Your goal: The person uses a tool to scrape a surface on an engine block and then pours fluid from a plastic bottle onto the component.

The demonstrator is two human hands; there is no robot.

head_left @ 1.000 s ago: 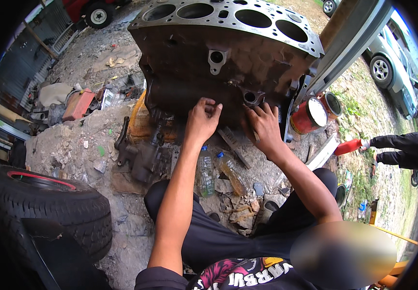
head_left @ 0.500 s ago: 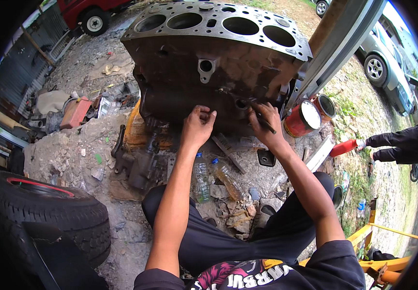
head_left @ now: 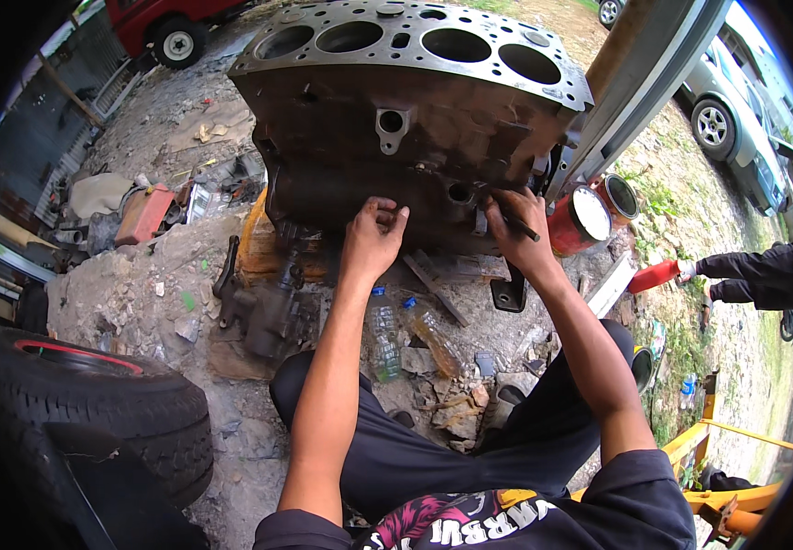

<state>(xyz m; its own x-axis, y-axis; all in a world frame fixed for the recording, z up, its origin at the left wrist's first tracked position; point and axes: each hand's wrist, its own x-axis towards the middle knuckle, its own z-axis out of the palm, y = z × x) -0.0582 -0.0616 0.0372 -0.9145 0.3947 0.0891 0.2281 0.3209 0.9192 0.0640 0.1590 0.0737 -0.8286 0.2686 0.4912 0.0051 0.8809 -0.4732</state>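
Note:
A large brown engine block stands before me, its machined top face with round cylinder bores tilted away. My left hand is at the block's lower side, fingers loosely bent and thumb apart; nothing shows in it. Farther right, my right hand is closed around a slim dark rod-like tool, whose near end sticks out past the fingers. The tool's far end is hidden by the hand, which is beside a round hole low on the block. I cannot tell whether the tool touches the metal.
Wood lies under the block. Two plastic bottles, a flat bar and a greasy metal part lie nearer me. Red cans stand right, a tyre left. Another person holds a red container.
My right hand has shifted slightly right with the tool, uncovering more of the round hole. My left hand has barely moved.

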